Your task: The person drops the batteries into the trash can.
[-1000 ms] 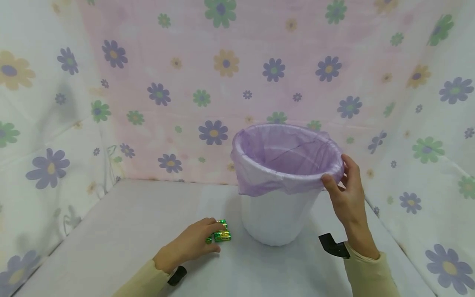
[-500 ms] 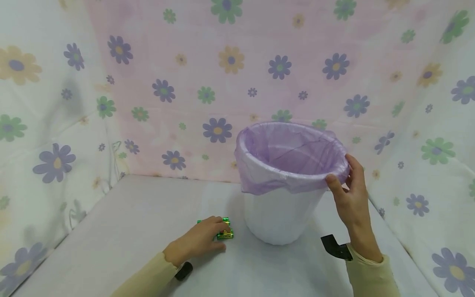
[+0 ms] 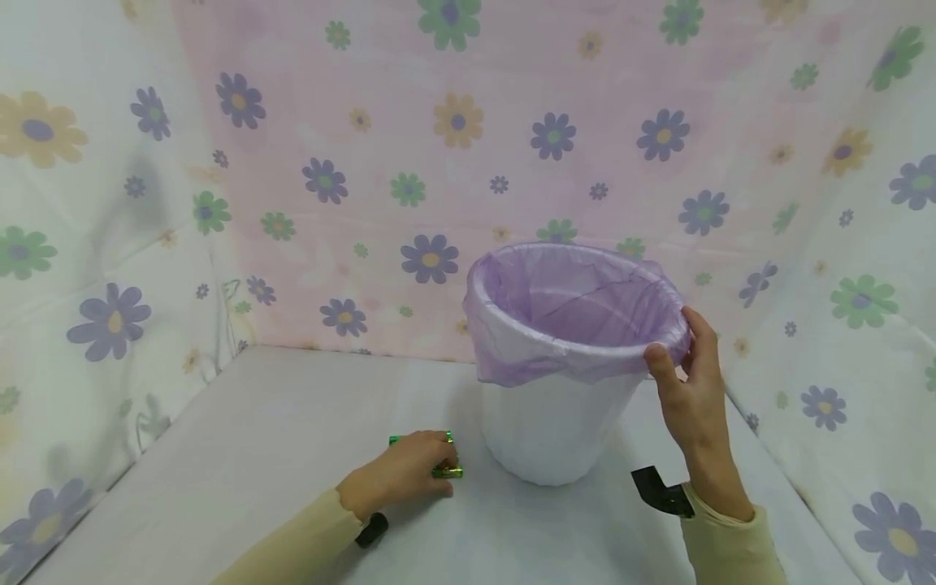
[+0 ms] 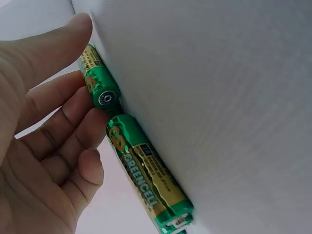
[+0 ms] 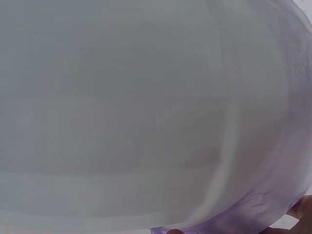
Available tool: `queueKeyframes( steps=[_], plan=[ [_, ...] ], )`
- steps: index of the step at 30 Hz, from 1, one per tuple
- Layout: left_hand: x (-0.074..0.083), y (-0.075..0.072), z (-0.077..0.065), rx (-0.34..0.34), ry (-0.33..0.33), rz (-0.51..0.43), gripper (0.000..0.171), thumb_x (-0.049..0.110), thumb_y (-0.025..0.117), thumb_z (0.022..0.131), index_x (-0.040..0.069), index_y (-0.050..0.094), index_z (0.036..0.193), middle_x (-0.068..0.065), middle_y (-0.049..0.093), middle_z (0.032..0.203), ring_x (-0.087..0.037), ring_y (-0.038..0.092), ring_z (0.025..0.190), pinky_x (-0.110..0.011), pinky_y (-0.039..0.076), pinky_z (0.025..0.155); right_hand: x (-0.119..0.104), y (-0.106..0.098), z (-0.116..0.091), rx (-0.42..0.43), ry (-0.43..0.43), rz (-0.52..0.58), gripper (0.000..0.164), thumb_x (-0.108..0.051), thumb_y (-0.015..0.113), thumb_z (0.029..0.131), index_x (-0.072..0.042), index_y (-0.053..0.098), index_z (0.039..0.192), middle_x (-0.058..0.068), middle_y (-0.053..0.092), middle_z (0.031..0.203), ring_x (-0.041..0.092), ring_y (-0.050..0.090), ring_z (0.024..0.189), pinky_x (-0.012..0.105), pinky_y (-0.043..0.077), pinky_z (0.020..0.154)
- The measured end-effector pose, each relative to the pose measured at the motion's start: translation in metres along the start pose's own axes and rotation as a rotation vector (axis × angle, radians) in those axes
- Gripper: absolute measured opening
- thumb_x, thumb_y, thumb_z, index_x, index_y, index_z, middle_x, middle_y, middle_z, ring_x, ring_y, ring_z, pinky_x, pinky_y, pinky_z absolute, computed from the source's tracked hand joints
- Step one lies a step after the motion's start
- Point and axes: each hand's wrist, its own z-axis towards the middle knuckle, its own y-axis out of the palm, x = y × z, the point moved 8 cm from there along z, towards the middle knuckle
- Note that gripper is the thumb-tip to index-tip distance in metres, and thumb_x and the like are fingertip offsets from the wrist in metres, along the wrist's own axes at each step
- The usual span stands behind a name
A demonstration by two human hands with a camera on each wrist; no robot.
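A white trash bin (image 3: pixel 552 431) stands tilted on the table, lined with a purple bag (image 3: pixel 519 366) folded over its rim. With thumb and fingers on either side, my right hand (image 3: pixel 691 390) grips the rim at the right. In the right wrist view the bin's pale wall (image 5: pixel 136 117) fills most of the picture. Left of the bin, my left hand (image 3: pixel 405 467) reaches over several green and gold batteries (image 3: pixel 448 471). Up close, one battery (image 4: pixel 146 170) lies beside its bent fingers, and another (image 4: pixel 100 78) is between thumb and fingers, the thumb apart from it.
Flower-patterned cloth (image 3: pixel 351 162) hangs behind and on both sides of the white table (image 3: pixel 292 422). Black wrist mounts (image 3: pixel 661 491) stick out by both sleeves.
My left hand has moved slightly right over the batteries, and its thumb has come nearer to them. My right hand stays on the bin's rim. The head view has shifted a little.
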Motion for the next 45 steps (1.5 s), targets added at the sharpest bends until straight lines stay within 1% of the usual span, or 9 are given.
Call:
queueKeyframes(
  steps=[6,9,12,15,21,28,35,41,45],
  plan=[
    [0.005,-0.001,0.003,-0.013,0.015,0.02,0.023,0.033,0.075,0.07,0.02,0.064,0.085,0.015,0.052,0.081,0.0,0.045,0.071,-0.02,0.041,0.065,-0.001,0.004,0.0,0.018,-0.01,0.046,0.056,-0.026,0.053,0.089,-0.034,0.026,0.138,0.006,0.043,0.129,0.025,0.046,0.111,0.012,0.045,0.07],
    [0.005,0.001,0.003,-0.037,0.0,0.007,0.02,0.031,0.075,0.071,0.02,0.063,0.082,0.015,0.051,0.077,0.0,0.044,0.068,-0.018,0.039,0.06,-0.001,0.006,0.0,0.009,-0.004,0.048,0.057,-0.028,0.053,0.089,-0.034,0.025,0.138,0.007,0.042,0.13,0.025,0.046,0.112,0.012,0.045,0.07],
    [0.007,0.003,0.004,-0.059,0.002,-0.012,0.016,0.029,0.074,0.072,0.02,0.063,0.08,0.016,0.05,0.073,0.001,0.044,0.065,-0.016,0.039,0.058,0.0,0.005,-0.001,0.016,0.012,0.047,0.057,-0.03,0.053,0.089,-0.035,0.025,0.138,0.007,0.042,0.129,0.025,0.046,0.112,0.011,0.045,0.07],
    [0.008,0.003,0.003,-0.064,0.008,-0.013,0.014,0.028,0.074,0.072,0.021,0.063,0.076,0.017,0.05,0.069,0.001,0.044,0.062,-0.017,0.039,0.057,0.001,0.007,-0.001,0.015,0.02,0.054,0.057,-0.029,0.054,0.089,-0.035,0.025,0.138,0.007,0.043,0.127,0.024,0.046,0.111,0.011,0.045,0.07],
    [0.008,0.006,0.005,-0.056,0.022,-0.015,0.013,0.028,0.074,0.072,0.022,0.063,0.076,0.019,0.049,0.069,0.001,0.044,0.062,-0.016,0.039,0.057,0.001,0.005,0.0,0.019,0.021,0.056,0.057,-0.028,0.054,0.089,-0.035,0.025,0.138,0.008,0.044,0.127,0.02,0.048,0.107,0.012,0.046,0.069],
    [0.009,0.006,0.006,-0.078,0.0,-0.05,0.013,0.027,0.074,0.073,0.021,0.062,0.075,0.017,0.05,0.069,0.0,0.044,0.062,-0.017,0.039,0.057,0.002,0.004,-0.002,0.016,0.034,0.071,0.056,-0.028,0.054,0.089,-0.035,0.026,0.137,0.008,0.044,0.125,0.018,0.049,0.102,0.013,0.046,0.07],
    [0.01,0.006,0.005,-0.083,0.003,-0.073,0.012,0.026,0.073,0.074,0.022,0.062,0.076,0.017,0.051,0.07,0.0,0.045,0.064,-0.017,0.04,0.058,0.001,0.006,0.0,-0.007,0.008,0.082,0.058,-0.024,0.052,0.09,-0.031,0.022,0.139,0.009,0.041,0.126,0.018,0.048,0.103,0.013,0.046,0.071],
    [0.01,-0.001,0.002,-0.062,0.025,-0.103,0.011,0.024,0.073,0.074,0.021,0.064,0.079,0.017,0.051,0.071,-0.001,0.045,0.064,-0.017,0.04,0.059,0.002,0.007,0.0,-0.02,0.002,0.121,0.059,-0.022,0.052,0.09,-0.029,0.021,0.14,0.009,0.039,0.126,0.017,0.047,0.103,0.014,0.047,0.072],
    [0.009,-0.013,-0.004,-0.044,0.024,-0.105,0.011,0.023,0.073,0.074,0.021,0.064,0.08,0.018,0.05,0.072,-0.001,0.045,0.064,-0.018,0.039,0.059,0.001,0.008,0.0,-0.027,0.001,0.141,0.059,-0.021,0.052,0.09,-0.029,0.022,0.14,0.009,0.039,0.126,0.018,0.047,0.104,0.015,0.047,0.072]
  ],
)
